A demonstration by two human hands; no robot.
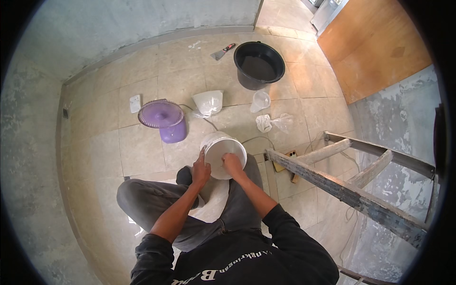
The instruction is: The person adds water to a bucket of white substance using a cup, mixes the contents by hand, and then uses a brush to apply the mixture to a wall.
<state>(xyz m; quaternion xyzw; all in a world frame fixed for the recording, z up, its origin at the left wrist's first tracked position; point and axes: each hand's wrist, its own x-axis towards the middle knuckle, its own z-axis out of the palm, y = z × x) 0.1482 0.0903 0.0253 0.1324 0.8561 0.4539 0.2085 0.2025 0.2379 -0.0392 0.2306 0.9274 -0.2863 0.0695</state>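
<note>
Seen from above by the head camera, a person crouches on a tiled floor [142, 147] with a white bucket [222, 153] between the knees, tilted so its open mouth faces up toward the camera. The left hand [201, 170] rests against the bucket's left rim, fingers curled around the edge in a narrow grip. The right hand [232, 164] reaches into the bucket's mouth, fingers bent; whether it grips anything inside cannot be told. Just beyond the bucket to the left stands a purple fan [162, 118]. Farther off sit a black tub [259, 64], a scraper [222, 51] and several crumpled plastic bags [209, 102]. A paint-spattered wooden ladder [342, 187] slants across the right side.
</note>
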